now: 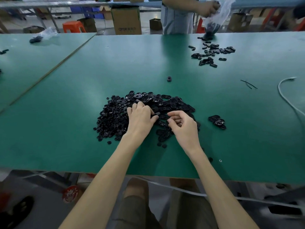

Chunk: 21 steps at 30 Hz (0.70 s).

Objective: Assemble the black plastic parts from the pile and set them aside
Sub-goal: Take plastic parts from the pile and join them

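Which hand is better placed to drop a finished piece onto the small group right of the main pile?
Right, probably. The right hand is at the right side of the pile, nearest the small group; the left hand is over its middle and would have to cross the right arm.

A single wide-angle camera on the head looks forward and down across the green table (66,113) from its near edge, close above the pile (113,118) at centre. A second person (176,19) stands far off at one o'clock.
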### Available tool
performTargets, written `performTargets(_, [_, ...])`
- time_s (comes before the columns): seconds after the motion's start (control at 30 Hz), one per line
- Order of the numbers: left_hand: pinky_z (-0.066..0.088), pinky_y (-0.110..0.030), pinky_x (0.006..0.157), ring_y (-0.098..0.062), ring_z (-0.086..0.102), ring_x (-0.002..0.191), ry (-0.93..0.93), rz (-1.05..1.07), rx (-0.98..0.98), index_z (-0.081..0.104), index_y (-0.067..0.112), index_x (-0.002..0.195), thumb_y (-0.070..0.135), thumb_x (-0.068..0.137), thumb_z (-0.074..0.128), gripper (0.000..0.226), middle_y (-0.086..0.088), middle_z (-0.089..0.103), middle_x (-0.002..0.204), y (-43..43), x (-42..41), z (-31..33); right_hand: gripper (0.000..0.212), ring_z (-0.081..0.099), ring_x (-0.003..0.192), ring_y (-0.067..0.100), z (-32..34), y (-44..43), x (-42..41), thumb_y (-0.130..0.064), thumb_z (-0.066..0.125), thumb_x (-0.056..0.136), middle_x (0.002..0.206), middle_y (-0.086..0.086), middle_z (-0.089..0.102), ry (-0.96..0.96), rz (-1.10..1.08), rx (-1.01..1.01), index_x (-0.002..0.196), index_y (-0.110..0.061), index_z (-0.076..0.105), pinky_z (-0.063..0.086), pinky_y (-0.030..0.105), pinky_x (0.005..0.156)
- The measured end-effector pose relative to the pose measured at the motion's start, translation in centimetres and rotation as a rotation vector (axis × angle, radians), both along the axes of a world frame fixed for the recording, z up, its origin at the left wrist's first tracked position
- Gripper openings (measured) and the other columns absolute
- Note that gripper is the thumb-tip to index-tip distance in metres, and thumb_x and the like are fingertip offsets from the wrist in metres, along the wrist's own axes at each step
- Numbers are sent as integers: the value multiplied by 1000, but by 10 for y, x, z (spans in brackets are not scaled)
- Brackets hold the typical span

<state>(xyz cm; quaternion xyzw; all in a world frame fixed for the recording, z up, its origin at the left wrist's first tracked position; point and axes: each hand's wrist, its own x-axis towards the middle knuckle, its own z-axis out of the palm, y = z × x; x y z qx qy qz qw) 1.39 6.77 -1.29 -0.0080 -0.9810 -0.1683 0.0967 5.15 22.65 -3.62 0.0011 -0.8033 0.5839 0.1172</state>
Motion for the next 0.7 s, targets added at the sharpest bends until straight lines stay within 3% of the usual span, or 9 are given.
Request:
performTargets(0.27, [17, -28, 88, -13, 51, 110, 117, -166, 183, 73, 23, 110, 34, 93, 75, 21, 7, 55, 113, -8, 11, 2, 13, 71, 90, 17, 3, 0, 1, -17, 66, 102, 98, -2, 74, 2, -12, -69, 113, -16, 72, 61, 43, 85])
performTargets(0.4, [26, -30, 96, -5, 57, 92, 125, -327, 293, 72, 25, 106, 32, 91, 78, 17, 11, 53, 111, -12, 20, 1, 12, 71, 89, 13, 4, 1, 2, -21, 67, 102, 96, -7, 75, 12, 19, -74, 111, -17, 74, 61, 40, 83])
performTargets(0.5, [32, -36, 103, -7, 60, 91, 100, -366, 319, 72, 24, 107, 35, 90, 79, 22, 9, 56, 113, -17, 24, 4, 8, 71, 85, 12, 3, 1, 2, -12, 70, 99, 91, -5, 74, 16, 41, -47, 105, -17, 74, 61, 37, 80])
performTargets(0.6, [42, -42, 106, -10, 63, 91, 117, -259, 303, 71, 20, 114, 32, 91, 76, 26, 6, 59, 113, -35, 25, 11, 12, 71, 78, 13, 2, 2, 1, -9, 68, 99, 90, -2, 73, 5, 20, -91, 100, -21, 70, 61, 37, 76])
performTargets(0.7, [52, -41, 101, -20, 65, 95, 107, 3, 223, 71, 13, 116, 20, 97, 71, 20, -4, 61, 116, -63, 22, 19, 13, 72, 77, 12, 1, 2, 1, -9, 68, 99, 90, -2, 73, 6, 20, -98, 100, -22, 69, 61, 36, 74])
